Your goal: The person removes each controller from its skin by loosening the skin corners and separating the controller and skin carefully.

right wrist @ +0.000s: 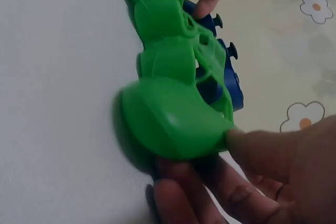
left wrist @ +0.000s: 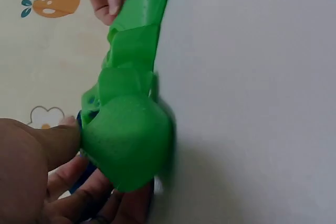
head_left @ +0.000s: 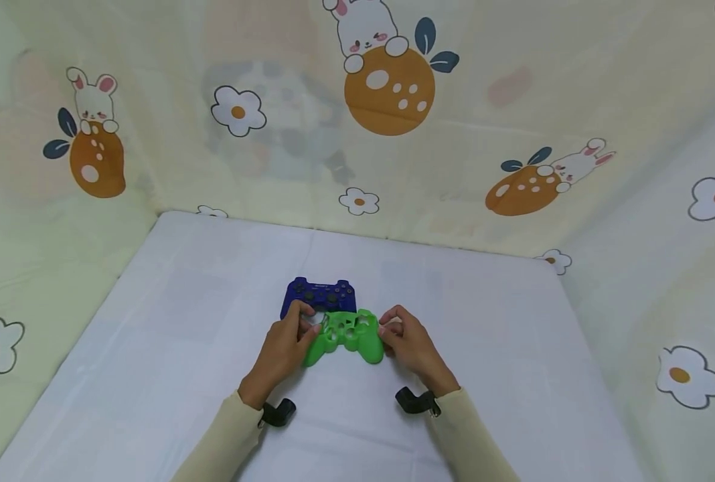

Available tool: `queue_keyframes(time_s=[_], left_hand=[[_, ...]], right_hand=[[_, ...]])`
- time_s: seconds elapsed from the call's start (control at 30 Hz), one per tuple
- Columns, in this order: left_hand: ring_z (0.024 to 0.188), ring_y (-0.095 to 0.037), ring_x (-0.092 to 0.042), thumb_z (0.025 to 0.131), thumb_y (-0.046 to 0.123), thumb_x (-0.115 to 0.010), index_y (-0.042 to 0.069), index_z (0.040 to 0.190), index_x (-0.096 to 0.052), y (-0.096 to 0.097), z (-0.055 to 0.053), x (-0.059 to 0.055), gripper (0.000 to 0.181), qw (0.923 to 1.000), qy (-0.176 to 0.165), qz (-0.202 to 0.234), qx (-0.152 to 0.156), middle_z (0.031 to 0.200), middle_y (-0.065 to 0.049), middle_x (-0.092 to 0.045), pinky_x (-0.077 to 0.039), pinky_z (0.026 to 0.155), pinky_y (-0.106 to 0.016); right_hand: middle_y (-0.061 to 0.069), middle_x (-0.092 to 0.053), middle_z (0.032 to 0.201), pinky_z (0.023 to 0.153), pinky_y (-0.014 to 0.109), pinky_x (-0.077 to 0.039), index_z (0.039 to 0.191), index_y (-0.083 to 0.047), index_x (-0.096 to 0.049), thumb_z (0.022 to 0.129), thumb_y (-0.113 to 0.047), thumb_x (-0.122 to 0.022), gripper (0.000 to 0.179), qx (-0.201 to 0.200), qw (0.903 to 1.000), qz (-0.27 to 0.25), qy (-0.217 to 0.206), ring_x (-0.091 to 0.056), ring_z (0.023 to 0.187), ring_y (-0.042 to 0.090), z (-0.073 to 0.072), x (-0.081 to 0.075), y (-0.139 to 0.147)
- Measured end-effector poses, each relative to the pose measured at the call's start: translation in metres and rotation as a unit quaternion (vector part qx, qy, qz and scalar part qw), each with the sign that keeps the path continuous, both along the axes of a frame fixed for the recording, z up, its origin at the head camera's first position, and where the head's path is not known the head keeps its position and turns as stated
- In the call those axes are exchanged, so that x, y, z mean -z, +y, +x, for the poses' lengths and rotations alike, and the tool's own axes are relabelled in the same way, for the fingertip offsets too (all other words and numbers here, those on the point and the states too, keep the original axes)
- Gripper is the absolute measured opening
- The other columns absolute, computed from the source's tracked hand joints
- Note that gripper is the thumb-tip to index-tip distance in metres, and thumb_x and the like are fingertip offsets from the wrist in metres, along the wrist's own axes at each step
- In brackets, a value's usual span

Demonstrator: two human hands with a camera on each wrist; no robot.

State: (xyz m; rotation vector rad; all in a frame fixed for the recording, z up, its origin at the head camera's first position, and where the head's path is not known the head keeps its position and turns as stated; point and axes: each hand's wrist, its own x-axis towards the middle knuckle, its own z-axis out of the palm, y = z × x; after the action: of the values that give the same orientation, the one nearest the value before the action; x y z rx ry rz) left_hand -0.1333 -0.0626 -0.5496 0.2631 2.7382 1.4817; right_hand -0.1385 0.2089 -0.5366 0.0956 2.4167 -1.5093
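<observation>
A green silicone game controller cover (head_left: 369, 343), with cut-outs for the buttons and sticks, lies low over the white table surface. My left hand (head_left: 282, 349) holds its left grip, with the thumb on the edge and fingers behind and beneath. On the other side my right hand (head_left: 416, 347) pinches the right grip between thumb and fingers. Directly behind the cover sits a dark blue game controller (head_left: 318, 293), its face up and its lower part partly hidden by the cover and left fingers. In the right wrist view its black thumbsticks (right wrist: 233, 51) stick up beyond the cover.
The white cloth-covered table (head_left: 496, 375) reaches out around both hands. Cream fabric walls (head_left: 297, 154) printed with rabbits, oranges and flowers rise at the back and sides. A black wrist camera (head_left: 279, 412) is strapped at the left wrist, another black camera (head_left: 414, 400) at the right.
</observation>
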Motion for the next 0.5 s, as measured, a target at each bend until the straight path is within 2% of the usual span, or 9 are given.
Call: queue_keyframes(time_s=[0.13,0.27,0.4,0.5], left_hand=[[0.078,-0.013,-0.063,0.098,0.015,-0.078,0.011,0.123,-0.057,0.002,0.000,0.000,0.032,0.9996,-0.014,0.023,-0.001,0.098,-0.007,-0.074,-0.051,0.072,-0.030],[0.077,-0.015,-0.062,0.092,0.014,-0.084,0.015,0.119,-0.058,0.004,0.005,0.001,0.037,0.9973,-0.034,0.047,-0.044,0.099,-0.008,-0.071,-0.050,0.071,-0.031],[0.075,-0.014,-0.063,0.088,0.016,-0.088,0.016,0.116,-0.059,0.008,0.010,0.003,0.040,0.9950,-0.033,0.040,-0.086,0.096,-0.006,-0.070,-0.051,0.070,-0.032],[0.076,-0.013,-0.064,0.086,0.022,-0.091,0.016,0.116,-0.061,0.011,0.013,0.004,0.042,0.9948,-0.019,0.015,-0.099,0.097,-0.004,-0.072,-0.050,0.068,-0.031]], right_hand=[[0.007,-0.075,0.091,0.065,0.031,-0.055,0.115,-0.008,-0.057,0.103,-0.007,-0.066,0.016,0.022,0.9990,-0.036,-0.016,-0.063,0.074,0.018,0.006,0.002,0.003],[0.007,-0.069,0.087,0.060,0.031,-0.056,0.110,-0.007,-0.058,0.098,-0.003,-0.071,0.018,0.043,0.9966,-0.058,-0.039,-0.063,0.067,0.019,0.019,0.001,0.008],[0.008,-0.068,0.089,0.057,0.030,-0.057,0.105,-0.006,-0.059,0.096,-0.005,-0.075,0.019,0.038,0.9978,-0.032,-0.044,-0.069,0.064,0.020,0.034,0.000,0.013],[0.008,-0.068,0.093,0.057,0.028,-0.053,0.101,-0.008,-0.062,0.093,-0.008,-0.080,0.020,0.035,0.9991,0.019,-0.017,-0.071,0.063,0.020,0.039,-0.003,0.016]])
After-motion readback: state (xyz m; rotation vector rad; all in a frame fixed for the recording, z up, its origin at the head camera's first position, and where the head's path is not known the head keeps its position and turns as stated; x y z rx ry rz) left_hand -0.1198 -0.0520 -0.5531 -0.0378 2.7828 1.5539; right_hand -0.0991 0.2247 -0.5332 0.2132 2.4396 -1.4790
